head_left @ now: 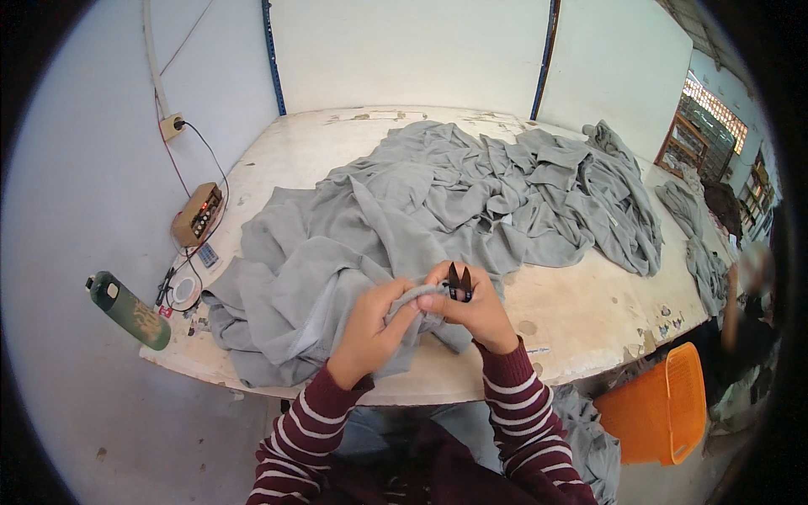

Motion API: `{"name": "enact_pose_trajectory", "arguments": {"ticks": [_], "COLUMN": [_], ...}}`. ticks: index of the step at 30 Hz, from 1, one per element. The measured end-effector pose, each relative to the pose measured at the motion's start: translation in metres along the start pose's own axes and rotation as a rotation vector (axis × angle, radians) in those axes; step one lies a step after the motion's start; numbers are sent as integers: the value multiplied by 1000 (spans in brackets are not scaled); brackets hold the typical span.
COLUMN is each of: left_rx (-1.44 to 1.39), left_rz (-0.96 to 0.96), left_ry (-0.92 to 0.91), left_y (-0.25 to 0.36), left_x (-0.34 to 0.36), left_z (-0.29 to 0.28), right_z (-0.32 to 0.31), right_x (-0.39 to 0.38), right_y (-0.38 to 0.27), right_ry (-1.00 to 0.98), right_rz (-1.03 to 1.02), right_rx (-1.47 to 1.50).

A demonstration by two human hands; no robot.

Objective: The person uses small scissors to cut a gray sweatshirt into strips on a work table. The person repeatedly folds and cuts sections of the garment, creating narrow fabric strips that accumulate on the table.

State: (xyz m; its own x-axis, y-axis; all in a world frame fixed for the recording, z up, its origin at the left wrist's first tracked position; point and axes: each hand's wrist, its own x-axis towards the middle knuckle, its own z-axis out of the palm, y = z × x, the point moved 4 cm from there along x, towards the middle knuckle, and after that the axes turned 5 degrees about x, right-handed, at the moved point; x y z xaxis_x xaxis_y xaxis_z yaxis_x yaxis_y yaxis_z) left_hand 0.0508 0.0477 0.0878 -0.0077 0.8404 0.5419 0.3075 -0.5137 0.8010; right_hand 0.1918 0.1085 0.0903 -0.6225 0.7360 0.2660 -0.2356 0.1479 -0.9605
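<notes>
We see a big pile of cloth (438,202) lying over the middle of the table (581,311), from the near edge to the far right corner. Our left hand (370,324) and right hand (475,307) are at the near edge, side by side, on a fold of cloth. The snips (459,284) are in our right hand. A small box (198,213) sits at the left edge. A bottle (130,310) sticks out past the near left corner. A basket (665,404) is below the near right corner.

Grey garment (337,252) — rumpled on the table, one edge bunched — small black snips (459,283) upright.
</notes>
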Motion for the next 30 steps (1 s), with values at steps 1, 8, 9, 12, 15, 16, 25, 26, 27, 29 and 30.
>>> {"name": "enact_pose_trajectory", "arguments": {"ticks": [1,8,9,12,15,16,25,26,27,29,30], "left_rx": [-70,-1075,-1238,-1582,-1520,-1468,-348,-274,-252,-225,-187], "left_rz": [-86,-714,-612,-281,-255,-276,-176,-134,-164,-161,-159], "left_ry": [-33,189,175,13,146,202,453,451,452,464,481], "left_y": [-5,-37,-38,-37,-46,-47,-19,-16,-17,-19,-19], "left_x": [-5,-34,-32,-31,-38,-41,-57,-58,-59,-61,-63], "left_z": [-2,22,23,21,18,17,7,5,5,7,8], "right_z": [2,36,40,52,49,48,31,27,22,18,18], "right_x": [-2,-13,-13,-13,-15,-16,-24,-30,-35,-44,-47], "right_y": [3,27,31,40,52,53,25,16,6,-15,-22], "right_ry": [-18,-128,-102,-108,73,72,200,272,342,378,330], "right_rz": [14,92,86,-31,12,-2,-328,-306,-283,-310,-281], "right_rx": [-39,554,651,961,820,803,-218,-335,-455,-648,-723]}}
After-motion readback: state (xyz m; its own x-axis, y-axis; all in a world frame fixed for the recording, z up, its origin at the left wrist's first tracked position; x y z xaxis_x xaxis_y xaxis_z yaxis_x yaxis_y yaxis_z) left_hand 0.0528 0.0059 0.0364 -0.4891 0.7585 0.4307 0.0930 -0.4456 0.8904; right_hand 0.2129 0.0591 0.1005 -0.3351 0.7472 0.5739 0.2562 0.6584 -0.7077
